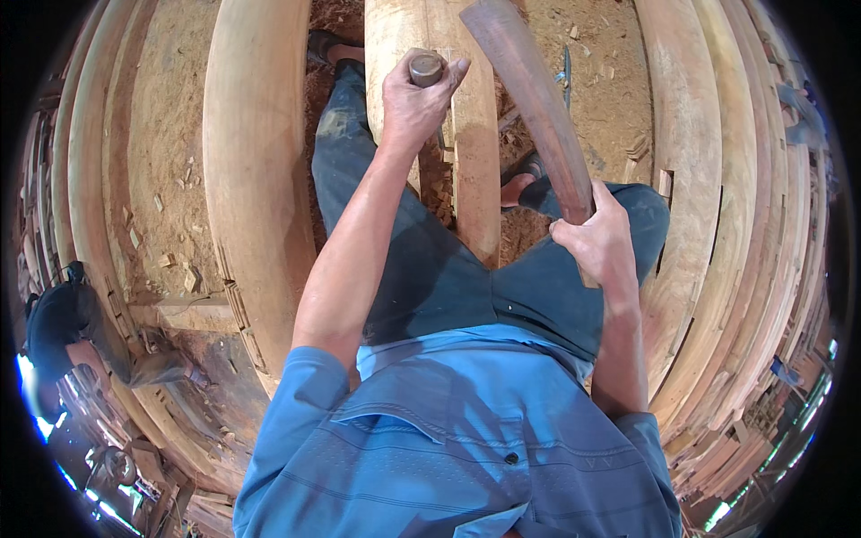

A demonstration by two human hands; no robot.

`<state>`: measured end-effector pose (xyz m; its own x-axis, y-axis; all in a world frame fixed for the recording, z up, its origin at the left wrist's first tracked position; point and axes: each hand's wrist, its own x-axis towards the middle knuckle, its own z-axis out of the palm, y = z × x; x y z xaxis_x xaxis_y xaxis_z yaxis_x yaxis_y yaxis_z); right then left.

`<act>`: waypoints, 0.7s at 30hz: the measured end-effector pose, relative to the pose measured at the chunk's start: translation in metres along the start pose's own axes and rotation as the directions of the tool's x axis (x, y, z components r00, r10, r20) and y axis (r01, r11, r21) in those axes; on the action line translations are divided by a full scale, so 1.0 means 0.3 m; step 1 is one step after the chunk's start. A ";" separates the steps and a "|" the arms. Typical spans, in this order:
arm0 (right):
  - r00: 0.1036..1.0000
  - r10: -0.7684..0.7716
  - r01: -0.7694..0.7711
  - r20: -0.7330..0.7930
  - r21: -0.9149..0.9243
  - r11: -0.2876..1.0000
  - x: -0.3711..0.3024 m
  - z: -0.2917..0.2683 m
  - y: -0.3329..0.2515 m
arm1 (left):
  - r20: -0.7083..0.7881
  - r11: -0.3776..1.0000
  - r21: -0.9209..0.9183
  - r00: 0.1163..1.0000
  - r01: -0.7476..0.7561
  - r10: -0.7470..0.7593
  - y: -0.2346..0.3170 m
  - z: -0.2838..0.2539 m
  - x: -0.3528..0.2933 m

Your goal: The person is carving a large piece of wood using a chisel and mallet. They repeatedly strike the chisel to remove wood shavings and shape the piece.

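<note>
My left hand [413, 109] is closed around an upright chisel [426, 68]; only the round butt of its handle shows above the fist, and the blade is hidden below. It stands over a pale timber log [475, 179] that I sit astride. A cut slot, partly covered by my hand and forearm, opens in the log beside the fist. My right hand [599, 235] grips the lower end of a long, slightly curved wooden club [536, 103]. The club is raised over my right thigh, its broad end pointing forward, apart from the chisel.
A thick log [256, 134] lies on the left, and another notched log [686, 161] on the right, with more timbers beyond both. Wood chips and sawdust cover the ground [166, 161]. A thin dark tool [566, 76] is right of the club. Another person [67, 332] is at the far left.
</note>
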<state>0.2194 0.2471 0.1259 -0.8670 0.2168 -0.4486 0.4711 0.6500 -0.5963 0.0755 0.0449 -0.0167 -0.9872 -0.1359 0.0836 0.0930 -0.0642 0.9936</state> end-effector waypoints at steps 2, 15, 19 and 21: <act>1.000 -0.019 0.019 0.002 0.005 1.000 -0.003 -0.002 -0.005 | -0.064 0.990 -0.139 0.998 0.008 -0.017 0.011 0.020 0.004; 0.999 -0.036 0.036 -0.007 0.016 0.999 0.006 0.008 0.014 | -0.264 0.992 -0.118 0.962 0.038 -0.068 -0.072 -0.013 0.128; 0.999 -0.053 0.053 0.012 0.002 0.999 0.015 0.003 0.019 | -0.268 0.998 -0.063 0.963 0.007 -0.024 -0.123 -0.025 0.150; 0.999 -0.052 0.052 0.013 0.004 0.999 0.017 0.004 0.017 | -0.273 1.000 -0.030 0.962 -0.002 -0.006 -0.129 -0.014 0.150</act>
<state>0.2175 0.2508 0.1198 -0.8883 0.1727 -0.4256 0.4256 0.6577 -0.6215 0.0280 0.0371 -0.0516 -0.9149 -0.4001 0.0534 0.0986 -0.0932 0.9907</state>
